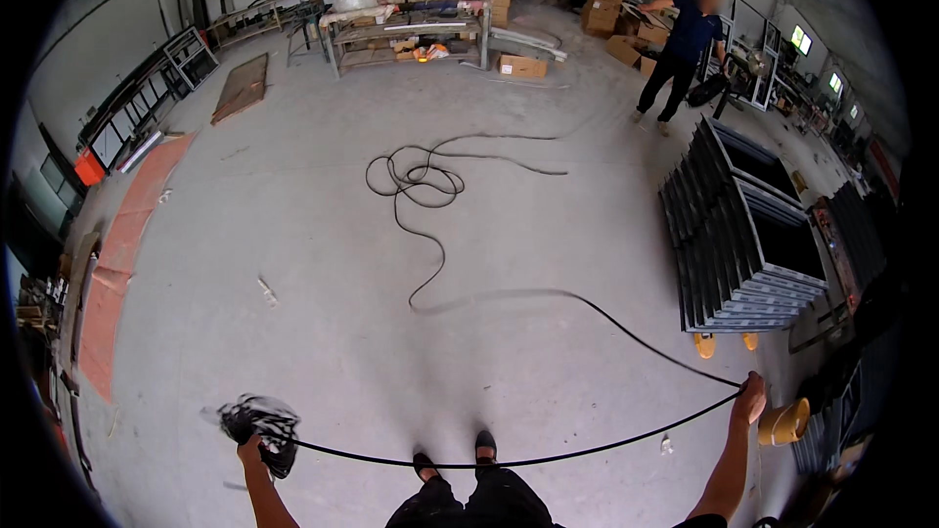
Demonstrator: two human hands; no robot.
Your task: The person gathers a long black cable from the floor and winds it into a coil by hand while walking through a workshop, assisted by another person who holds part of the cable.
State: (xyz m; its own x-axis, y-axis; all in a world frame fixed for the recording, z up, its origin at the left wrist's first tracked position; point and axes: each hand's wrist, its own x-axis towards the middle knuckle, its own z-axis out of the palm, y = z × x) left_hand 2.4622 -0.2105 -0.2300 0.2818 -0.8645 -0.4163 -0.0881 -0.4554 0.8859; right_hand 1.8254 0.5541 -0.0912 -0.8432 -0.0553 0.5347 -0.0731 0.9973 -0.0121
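A long black cord (440, 466) stretches in a shallow curve between my two hands, in front of my legs. My left hand (250, 448), out at the lower left, is closed on a loose coil (272, 422) of the same cord, blurred by motion. Far out on the right, my right hand (751, 399) grips the cord with its arm extended. From there the cord runs back across the floor, partly smeared by motion, to a tangle of loose loops (430, 203) ahead of me.
Stacked dark frames (748, 244) rest on yellow feet at the right, with a yellow-brown bucket (782, 422) nearer me. Another person (685, 44) stands at the far right, holding a black coil. A reddish sheet (122, 254) lies along the left; a loaded workbench (406, 29) is at the back.
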